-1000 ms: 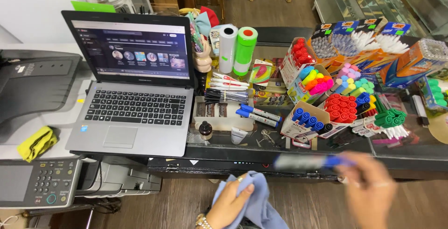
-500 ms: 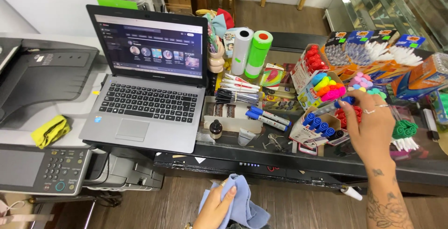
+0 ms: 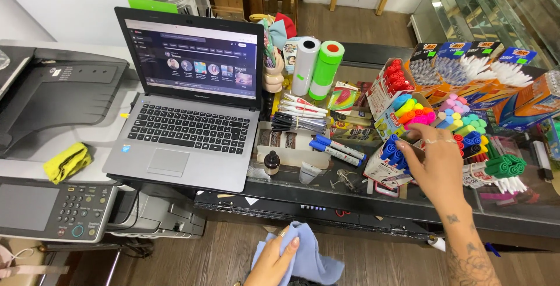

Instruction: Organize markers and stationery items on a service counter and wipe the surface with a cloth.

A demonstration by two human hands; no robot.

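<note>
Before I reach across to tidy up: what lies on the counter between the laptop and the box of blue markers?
In the head view, between the laptop and the box of blue markers lie a small dark bottle, two loose blue-capped markers and some keys.

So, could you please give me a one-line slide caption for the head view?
Right hand reaches into a box of blue markers on a cluttered counter; left hand holds a blue cloth.

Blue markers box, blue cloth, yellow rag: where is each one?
Blue markers box (image 3: 389,159), head view, on the blue caps.
Blue cloth (image 3: 312,257), head view, on its middle fold.
Yellow rag (image 3: 67,162), head view, on its centre.
</note>
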